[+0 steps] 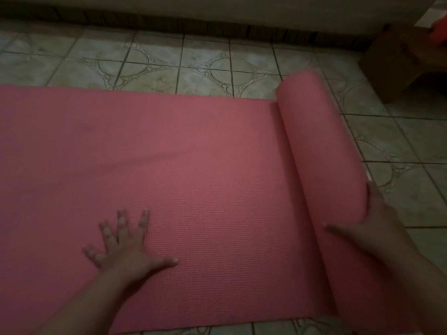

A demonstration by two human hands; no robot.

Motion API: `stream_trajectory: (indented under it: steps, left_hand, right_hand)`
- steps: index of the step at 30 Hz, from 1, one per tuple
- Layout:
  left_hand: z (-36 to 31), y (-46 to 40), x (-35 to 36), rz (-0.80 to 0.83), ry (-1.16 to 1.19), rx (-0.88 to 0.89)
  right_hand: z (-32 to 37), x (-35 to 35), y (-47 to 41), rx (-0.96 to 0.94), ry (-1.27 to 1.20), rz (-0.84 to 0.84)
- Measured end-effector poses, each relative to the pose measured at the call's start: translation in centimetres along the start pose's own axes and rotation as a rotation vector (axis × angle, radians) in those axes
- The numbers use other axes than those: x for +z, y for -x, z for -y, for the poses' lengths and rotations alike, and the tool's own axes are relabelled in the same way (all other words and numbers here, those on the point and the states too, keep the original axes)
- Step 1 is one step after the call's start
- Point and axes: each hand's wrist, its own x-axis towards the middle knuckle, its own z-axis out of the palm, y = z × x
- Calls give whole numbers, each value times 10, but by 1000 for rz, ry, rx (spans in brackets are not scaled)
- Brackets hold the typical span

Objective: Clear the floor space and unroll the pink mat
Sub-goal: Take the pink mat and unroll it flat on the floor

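Two hands work on the pink mat (193,153). The mat lies on the tiled floor (169,59), most of it already flat, with the roll (319,146) at 3 o'clock. The left hand (123,250) lies flat with fingers spread wide, pressing on the mat at 7 o'clock and holding nothing. The right hand (377,226) is curved half open around the near end of the roll at 4 o'clock. The mat looks soft, bendy, light and a bit grippy, so it should not slide much. A good place to push is the middle of the roll. The roll's long side runs from 12 to 5 o'clock. The flat part stretches away toward 9 o'clock.
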Motion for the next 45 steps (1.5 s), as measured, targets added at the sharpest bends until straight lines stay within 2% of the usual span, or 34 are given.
stream_trajectory:
  steps: [11,22,24,27,31,35,40,45]
  left_hand:
    - [4,-2,4,-60,36,-2]
    - [42,-7,-9,-92,154,-46]
    - [42,-9,-11,-84,153,-31]
    - [38,-8,-8,-62,123,-21]
    - [29,-12,0,-32,69,-17]
    - [-1,-2,7,4,53,50]
    - [-31,9,24,-21,40,44]
    - [-30,8,22,-20,46,26]
  right_hand:
    - [-17,-7,-18,-21,-76,1]
    - [4,4,-9,-124,-78,43]
    - [-7,-3,-15,-81,-179,51]
    - [-37,-19,-23,104,-383,-4]
    - [-68,-29,-26,148,-358,-137]
    - [-62,-14,-17,118,-305,30]
    - [-49,-8,-17,110,-183,68]
    - [-35,-20,-19,141,-278,117]
